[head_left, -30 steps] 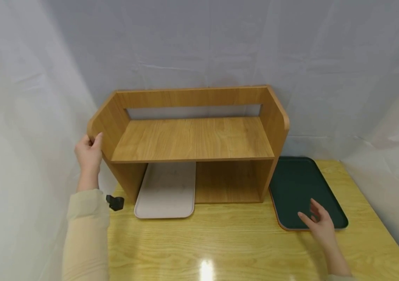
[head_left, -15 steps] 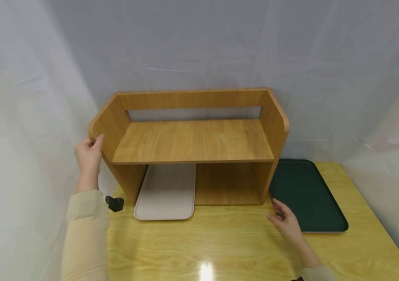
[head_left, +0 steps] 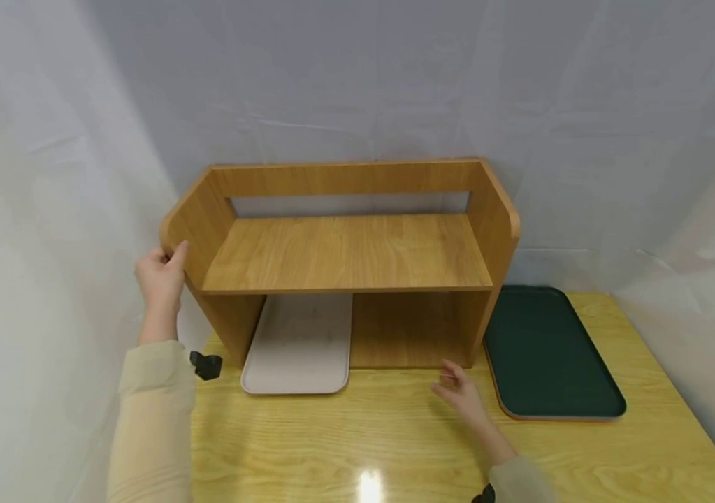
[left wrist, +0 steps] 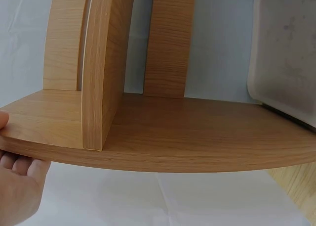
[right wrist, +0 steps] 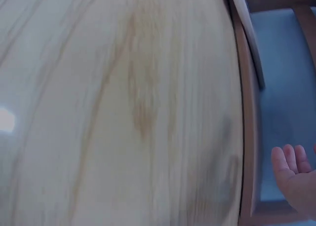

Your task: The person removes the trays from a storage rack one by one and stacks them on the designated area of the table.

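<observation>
A wooden desk shelf (head_left: 344, 251) stands at the back of the yellow table (head_left: 395, 447). My left hand (head_left: 159, 276) grips the front edge of its left side panel, thumb on the inner face; the left wrist view shows that hand (left wrist: 17, 184) curled around the panel edge (left wrist: 148, 159). My right hand (head_left: 460, 395) hovers open over the table in front of the shelf's right lower bay, holding nothing; it appears as the right hand (right wrist: 296, 179) in the blurred right wrist view. A dark green tray (head_left: 546, 353) lies right of the shelf.
A pale beige tray (head_left: 300, 342) lies half under the shelf's left lower bay. A small black clip (head_left: 206, 365) sits at the table's left edge. White fabric walls close in on the back and both sides.
My right hand left the green tray and moved left across the table to the front of the shelf's right bay. The left hand has stayed on the side panel.
</observation>
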Demonstrator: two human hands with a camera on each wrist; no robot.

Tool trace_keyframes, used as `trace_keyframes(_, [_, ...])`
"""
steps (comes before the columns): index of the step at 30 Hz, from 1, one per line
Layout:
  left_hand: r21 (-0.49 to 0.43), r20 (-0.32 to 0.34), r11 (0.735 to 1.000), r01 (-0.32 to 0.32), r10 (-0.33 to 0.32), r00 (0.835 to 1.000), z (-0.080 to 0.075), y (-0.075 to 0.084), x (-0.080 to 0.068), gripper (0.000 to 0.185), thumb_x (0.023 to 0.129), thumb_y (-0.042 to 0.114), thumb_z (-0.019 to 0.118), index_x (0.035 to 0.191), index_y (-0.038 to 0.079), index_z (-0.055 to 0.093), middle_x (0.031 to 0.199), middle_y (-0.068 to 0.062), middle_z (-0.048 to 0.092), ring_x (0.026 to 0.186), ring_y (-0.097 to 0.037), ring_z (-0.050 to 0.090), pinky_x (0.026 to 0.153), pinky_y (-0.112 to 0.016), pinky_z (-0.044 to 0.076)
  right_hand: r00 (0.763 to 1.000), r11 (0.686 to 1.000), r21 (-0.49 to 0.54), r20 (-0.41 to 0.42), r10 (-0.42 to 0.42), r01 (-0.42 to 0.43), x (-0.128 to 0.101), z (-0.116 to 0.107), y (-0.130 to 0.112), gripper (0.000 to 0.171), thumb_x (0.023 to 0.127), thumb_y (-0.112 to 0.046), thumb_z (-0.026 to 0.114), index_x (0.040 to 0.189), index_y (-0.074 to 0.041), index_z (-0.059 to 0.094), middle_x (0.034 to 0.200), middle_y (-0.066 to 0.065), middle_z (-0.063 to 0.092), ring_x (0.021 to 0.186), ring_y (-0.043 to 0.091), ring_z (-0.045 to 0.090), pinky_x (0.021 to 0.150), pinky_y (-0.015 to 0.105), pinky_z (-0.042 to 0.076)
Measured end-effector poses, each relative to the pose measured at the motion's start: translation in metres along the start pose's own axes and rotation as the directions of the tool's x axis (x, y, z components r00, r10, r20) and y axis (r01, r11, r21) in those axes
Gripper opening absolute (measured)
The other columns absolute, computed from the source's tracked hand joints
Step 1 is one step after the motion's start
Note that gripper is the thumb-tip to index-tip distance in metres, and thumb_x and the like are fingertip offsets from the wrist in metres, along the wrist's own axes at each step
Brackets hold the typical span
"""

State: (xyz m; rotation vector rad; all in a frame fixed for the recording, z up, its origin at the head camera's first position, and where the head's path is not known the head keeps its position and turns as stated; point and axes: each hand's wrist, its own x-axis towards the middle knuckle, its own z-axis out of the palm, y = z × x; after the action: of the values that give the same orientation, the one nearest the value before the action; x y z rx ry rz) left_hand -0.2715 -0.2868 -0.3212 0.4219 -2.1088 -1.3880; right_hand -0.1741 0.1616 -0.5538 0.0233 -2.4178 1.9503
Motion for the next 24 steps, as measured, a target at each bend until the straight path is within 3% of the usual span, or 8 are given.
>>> trace_keyframes(4, [0.002, -0.005, 1.000, -0.013, 0.014, 1.000, 0.000, 0.000, 0.000, 0.037, 0.084, 0.028, 0.058, 0.064, 0.003, 0.040, 0.053, 0.007, 0.035, 0.050, -0.007, 0.033, 0.042, -0.017, 0.028, 0.998, 0.999, 0.036, 0.042, -0.040, 0.038, 0.006, 0.018, 0.002, 0.050, 0.079, 0.001, 0.062, 0.122, 0.012, 0.039, 0.113, 0.031, 0.044, 0.102, 0.043, 0.044, 0.075, 0.031, 0.045])
trace_keyframes(9, [0.000, -0.025, 1.000, -0.014, 0.014, 1.000, -0.002, -0.002, -0.001, 0.036, 0.083, 0.028, 0.060, 0.063, 0.004, 0.042, 0.053, 0.008, 0.037, 0.050, -0.006, 0.034, 0.043, -0.017, 0.029, 0.998, 0.999, 0.045, 0.063, -0.023, 0.020, 0.011, 0.039, 0.002, 0.052, 0.078, 0.001, 0.063, 0.121, 0.015, 0.037, 0.112, 0.032, 0.044, 0.101, 0.044, 0.045, 0.078, 0.037, 0.044])
trace_keyframes(13, [-0.006, -0.038, 1.000, -0.018, 0.018, 0.999, -0.003, -0.003, -0.001, 0.035, 0.083, 0.027, 0.061, 0.062, 0.005, 0.042, 0.052, 0.009, 0.037, 0.050, -0.006, 0.035, 0.043, -0.017, 0.029, 0.992, 0.994, 0.072, 0.093, -0.086, 0.079, 0.017, 0.055, 0.014, 0.059, 0.079, -0.016, 0.066, 0.123, 0.011, 0.036, 0.112, 0.027, 0.046, 0.100, 0.039, 0.047, 0.079, 0.041, 0.044])
trace_keyframes(14, [-0.006, -0.037, 1.000, -0.022, 0.021, 0.999, -0.004, -0.003, -0.001, 0.036, 0.083, 0.026, 0.061, 0.062, 0.005, 0.041, 0.052, 0.008, 0.037, 0.049, -0.006, 0.034, 0.043, -0.017, 0.029, 0.985, 0.985, 0.106, 0.101, -0.143, 0.132, 0.022, 0.058, 0.025, 0.059, 0.079, -0.021, 0.066, 0.124, 0.006, 0.039, 0.111, 0.022, 0.048, 0.099, 0.034, 0.049, 0.078, 0.037, 0.045])
trace_keyframes(17, [0.005, -0.028, 1.000, -0.021, 0.021, 0.999, -0.005, -0.003, -0.001, 0.036, 0.083, 0.026, 0.061, 0.063, 0.004, 0.041, 0.052, 0.008, 0.037, 0.049, -0.006, 0.034, 0.042, -0.017, 0.029, 0.972, 0.976, 0.119, 0.127, -0.198, 0.183, 0.028, 0.071, 0.037, 0.062, 0.077, -0.028, 0.067, 0.123, 0.005, 0.041, 0.109, 0.021, 0.049, 0.096, 0.032, 0.051, 0.075, 0.037, 0.046])
trace_keyframes(24, [0.027, 0.028, 1.000, 0.008, -0.008, 1.000, -0.009, -0.003, 0.001, 0.036, 0.084, 0.030, 0.059, 0.067, 0.002, 0.041, 0.055, 0.006, 0.037, 0.050, -0.006, 0.035, 0.041, -0.017, 0.029, 0.987, 0.998, 0.018, 0.153, -0.054, 0.052, 0.022, 0.094, 0.007, 0.054, 0.080, -0.011, 0.065, 0.122, 0.012, 0.039, 0.113, 0.032, 0.045, 0.101, 0.042, 0.047, 0.078, 0.040, 0.045])
